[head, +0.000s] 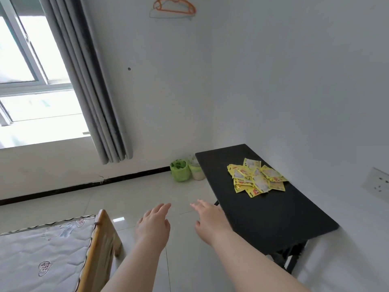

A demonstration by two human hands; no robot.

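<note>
Two bare forearms are reaching forward from the bottom edge. The left hand (153, 223) is hovering palm down over the floor, fingers straight and loose, grasping nothing. The right hand (210, 220) is stretching out beside it, by the left edge of a matte black rectangular table (273, 216), fingers spread and relaxed, likewise holding nothing.

At lower left a quilted white mattress (42, 249) with heart prints is lying in a honey-coloured wooden bed frame (101, 245). Glossy pale floor tiles (147, 192) are reflecting light from the metal-framed window (31, 60), where a pleated grey curtain (90, 91) is hanging. Thin orange and blue hangers (174, 6) are hanging on the white wall. A green-bagged bin (180, 170) is standing in the corner. A loose pile of crinkled yellow sachets (255, 179) is lying on the table's far half, well apart from the right hand.
</note>
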